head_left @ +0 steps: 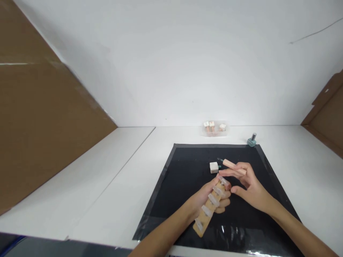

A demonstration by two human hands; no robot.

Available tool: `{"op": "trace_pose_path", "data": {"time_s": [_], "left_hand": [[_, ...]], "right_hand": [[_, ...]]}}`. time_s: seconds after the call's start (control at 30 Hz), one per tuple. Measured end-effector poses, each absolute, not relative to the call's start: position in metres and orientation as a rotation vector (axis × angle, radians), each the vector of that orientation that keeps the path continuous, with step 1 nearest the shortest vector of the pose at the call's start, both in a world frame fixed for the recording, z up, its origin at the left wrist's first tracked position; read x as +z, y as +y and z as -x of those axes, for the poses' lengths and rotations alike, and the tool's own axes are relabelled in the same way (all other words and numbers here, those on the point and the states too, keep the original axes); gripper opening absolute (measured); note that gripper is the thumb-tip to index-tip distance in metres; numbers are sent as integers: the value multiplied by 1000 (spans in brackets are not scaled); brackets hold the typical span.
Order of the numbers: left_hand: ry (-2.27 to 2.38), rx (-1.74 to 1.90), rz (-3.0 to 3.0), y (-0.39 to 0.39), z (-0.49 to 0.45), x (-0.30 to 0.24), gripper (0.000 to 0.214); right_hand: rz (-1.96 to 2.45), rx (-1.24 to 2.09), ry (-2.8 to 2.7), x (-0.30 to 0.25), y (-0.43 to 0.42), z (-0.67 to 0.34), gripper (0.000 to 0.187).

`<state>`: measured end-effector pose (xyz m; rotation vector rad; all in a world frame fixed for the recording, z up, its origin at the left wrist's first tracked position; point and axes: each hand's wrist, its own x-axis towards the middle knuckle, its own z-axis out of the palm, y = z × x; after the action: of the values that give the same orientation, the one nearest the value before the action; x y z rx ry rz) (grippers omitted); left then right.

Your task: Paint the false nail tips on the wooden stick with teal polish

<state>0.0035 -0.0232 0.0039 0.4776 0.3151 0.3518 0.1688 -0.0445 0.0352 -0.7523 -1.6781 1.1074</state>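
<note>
My left hand [222, 201] is closed round a wooden strip [205, 218] that bears several clear false nail tips [213, 200] in a row. The strip slants, its lower end toward me. Between the fingers of my right hand [248, 184] lies a nail polish brush [230, 164] with a peach handle; its dark bristle end points up and left, away from the tips. The right fingertips are close to the strip's top end; whether they touch it I cannot tell. Just beyond my hands, a white square nail polish bottle [213, 167] lies with a greenish neck to the right.
A black mat [184, 178] covers part of the white table [112, 178]. At its far right corner stands a teal bottle with a silver cap [251, 140]. Behind the mat a clear tray [214, 133] holds several white and peach pieces. Cardboard panels [48, 107] flank both sides.
</note>
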Motion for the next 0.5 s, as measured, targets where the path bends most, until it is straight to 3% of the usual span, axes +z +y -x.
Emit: {"op": "trace_pose_path", "data": {"time_s": [0.13,0.5], "left_hand": [[313,335,-492,-23,-2,6,45],[357,322,-492,-23,-2,11,44]], "right_hand": [[754,1155,-1638,32,-45,-166,45],[824,1185,-1586,31,-48,-159,37]]}}
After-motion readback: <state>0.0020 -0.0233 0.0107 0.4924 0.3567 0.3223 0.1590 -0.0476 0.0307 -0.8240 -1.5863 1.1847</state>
